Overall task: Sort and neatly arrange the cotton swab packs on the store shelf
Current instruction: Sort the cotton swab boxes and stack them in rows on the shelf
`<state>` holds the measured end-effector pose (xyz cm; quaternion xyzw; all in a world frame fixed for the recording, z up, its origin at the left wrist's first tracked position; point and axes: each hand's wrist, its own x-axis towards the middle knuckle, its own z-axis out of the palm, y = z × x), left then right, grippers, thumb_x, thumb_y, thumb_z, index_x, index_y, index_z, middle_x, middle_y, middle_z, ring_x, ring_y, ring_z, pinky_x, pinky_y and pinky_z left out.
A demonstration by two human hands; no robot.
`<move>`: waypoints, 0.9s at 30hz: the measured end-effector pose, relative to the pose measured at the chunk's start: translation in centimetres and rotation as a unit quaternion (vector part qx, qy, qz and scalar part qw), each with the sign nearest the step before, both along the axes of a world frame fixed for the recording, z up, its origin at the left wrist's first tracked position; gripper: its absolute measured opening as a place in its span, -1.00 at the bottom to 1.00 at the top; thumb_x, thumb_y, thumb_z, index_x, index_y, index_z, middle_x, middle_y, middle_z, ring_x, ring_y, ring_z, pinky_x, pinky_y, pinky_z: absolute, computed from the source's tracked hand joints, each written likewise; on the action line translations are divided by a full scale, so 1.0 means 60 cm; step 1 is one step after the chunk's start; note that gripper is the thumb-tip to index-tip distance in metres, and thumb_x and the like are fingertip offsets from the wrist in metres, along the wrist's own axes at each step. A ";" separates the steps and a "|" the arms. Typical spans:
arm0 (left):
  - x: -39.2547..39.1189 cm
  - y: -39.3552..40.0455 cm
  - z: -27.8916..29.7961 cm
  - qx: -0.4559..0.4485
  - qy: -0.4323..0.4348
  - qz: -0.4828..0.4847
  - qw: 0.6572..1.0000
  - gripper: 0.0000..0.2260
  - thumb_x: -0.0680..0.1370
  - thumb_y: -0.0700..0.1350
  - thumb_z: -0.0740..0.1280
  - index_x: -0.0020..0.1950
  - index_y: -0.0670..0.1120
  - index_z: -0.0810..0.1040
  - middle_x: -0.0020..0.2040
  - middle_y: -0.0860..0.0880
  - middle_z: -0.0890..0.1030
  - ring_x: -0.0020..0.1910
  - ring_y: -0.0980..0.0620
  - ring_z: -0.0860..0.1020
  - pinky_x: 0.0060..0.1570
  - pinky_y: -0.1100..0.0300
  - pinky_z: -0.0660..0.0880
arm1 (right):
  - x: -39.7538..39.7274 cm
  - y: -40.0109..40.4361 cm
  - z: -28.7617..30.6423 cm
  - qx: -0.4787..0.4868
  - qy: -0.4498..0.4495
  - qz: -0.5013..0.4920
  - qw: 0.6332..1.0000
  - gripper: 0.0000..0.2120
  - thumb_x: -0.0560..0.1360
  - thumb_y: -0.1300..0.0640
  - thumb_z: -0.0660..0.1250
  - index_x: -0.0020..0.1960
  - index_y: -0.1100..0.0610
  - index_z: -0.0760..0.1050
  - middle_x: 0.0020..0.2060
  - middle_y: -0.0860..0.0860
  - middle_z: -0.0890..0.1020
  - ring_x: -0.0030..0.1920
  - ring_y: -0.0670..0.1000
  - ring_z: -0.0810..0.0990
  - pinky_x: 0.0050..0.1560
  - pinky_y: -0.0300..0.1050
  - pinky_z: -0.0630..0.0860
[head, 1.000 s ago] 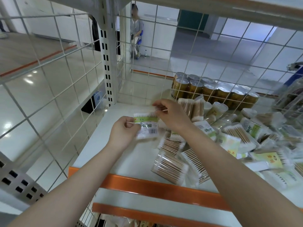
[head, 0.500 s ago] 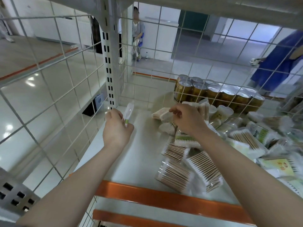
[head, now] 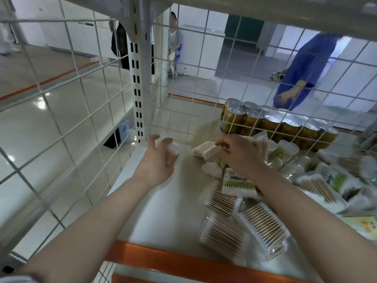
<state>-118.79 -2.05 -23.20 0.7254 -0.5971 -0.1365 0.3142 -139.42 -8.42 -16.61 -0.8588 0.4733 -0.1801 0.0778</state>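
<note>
The left hand point(head: 157, 160) holds a small clear plastic pack of wooden cotton swabs point(head: 172, 154) over the white metal shelf point(head: 163, 211). The right hand point(head: 238, 154) pinches another flat pack point(head: 205, 149) lying there.

At lower right you're looking at wooden-stemmed swab packs point(head: 263, 227) in glossy clear plastic, lying on a smooth white shelf point(head: 163, 213); shiny-lidded cans point(head: 271, 123) are gleaming behind white-coated wire mesh point(head: 195, 66).

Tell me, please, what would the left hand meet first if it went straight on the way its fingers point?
Probably the wire mesh at the shelf's back corner; the left hand holds a swab pack, though depth is unclear.
</note>
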 end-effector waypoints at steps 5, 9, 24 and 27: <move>0.010 -0.007 0.004 -0.010 -0.149 0.038 0.988 -0.38 0.42 -0.08 0.41 0.43 -0.01 0.24 0.46 -0.16 0.06 0.35 -0.22 0.23 0.20 -0.04 0.36 | 0.008 -0.012 -0.003 0.005 0.039 0.013 0.999 -0.77 0.53 0.18 0.26 0.18 0.10 0.49 0.13 0.04 0.54 0.09 -0.01 0.50 0.09 -0.14 0.45; 0.008 -0.022 0.003 -0.009 -0.150 0.053 0.987 -0.38 0.45 -0.09 0.40 0.45 -0.03 0.22 0.47 -0.19 0.02 0.38 -0.24 0.18 0.22 -0.04 0.36 | 0.012 -0.016 -0.005 -0.003 0.065 0.026 0.998 -0.76 0.54 0.17 0.27 0.20 0.09 0.48 0.14 0.03 0.54 0.10 0.00 0.50 0.11 -0.13 0.43; 0.011 -0.095 0.009 -0.025 -0.135 0.047 0.989 -0.39 0.45 -0.15 0.40 0.43 -0.09 0.22 0.44 -0.14 0.10 0.39 -0.20 0.18 0.23 -0.08 0.36 | 0.019 -0.031 -0.011 0.007 0.082 0.030 0.996 -0.72 0.53 0.16 0.26 0.24 0.08 0.46 0.18 0.01 0.52 0.15 -0.01 0.47 0.16 -0.11 0.43; 0.006 -0.103 0.009 -0.034 -0.131 0.052 0.989 -0.40 0.45 -0.16 0.40 0.43 -0.10 0.22 0.45 -0.14 0.11 0.37 -0.20 0.19 0.23 -0.06 0.36 | 0.017 -0.033 -0.015 0.002 0.074 0.026 0.997 -0.72 0.52 0.17 0.27 0.23 0.08 0.47 0.17 0.01 0.53 0.14 -0.02 0.47 0.14 -0.14 0.41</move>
